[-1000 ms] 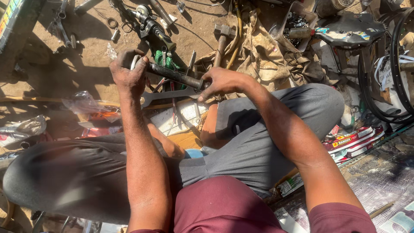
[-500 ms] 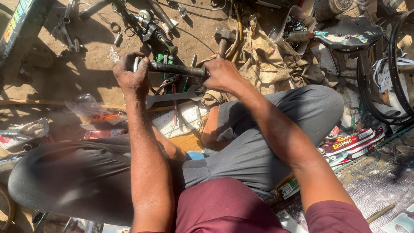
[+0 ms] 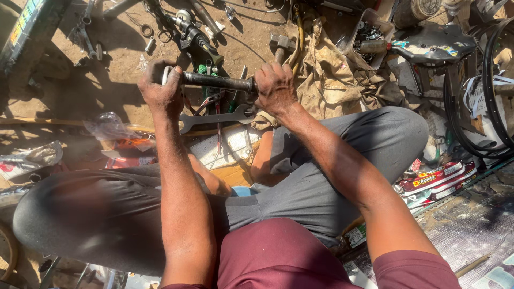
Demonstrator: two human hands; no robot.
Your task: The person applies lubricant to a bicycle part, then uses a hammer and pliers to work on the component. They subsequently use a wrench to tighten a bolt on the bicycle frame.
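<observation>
Dark metal rod (image 3: pixel 217 81): held level in the upper middle of the frame, above the sandy ground (image 3: pixel 115 80) and clear of it, one end in each hand. The left hand (image 3: pixel 159 88) is clenched around the left end, where a paler, shinier tip shows between the fingers; the right hand (image 3: pixel 274 88) is clenched around the right end, knuckles up. Both forearms run down to the lower frame, where the person sits cross-legged in grey trousers. Directly below the rod lie a large open-ended spanner (image 3: pixel 214 118) and several smaller hand tools. A hammer (image 3: pixel 280 44) rests just above the right hand, beside a crumpled tan cloth (image 3: pixel 334 80). A bicycle saddle (image 3: pixel 433 44) and wheel rims (image 3: pixel 495 91) occupy the upper right; clear plastic wrapping (image 3: pixel 110 127) lies at centre left. Risk, as a judgement: the rod looks greasy and both hands appear soiled, so either grip could slip under twisting or pulling force. A sudden release would likely drive the knuckles into the spanner and tools beneath, or drop the rod into the sand, fouling any thread or bearing surface. Whether the two ends are separate parts cannot be told.
</observation>
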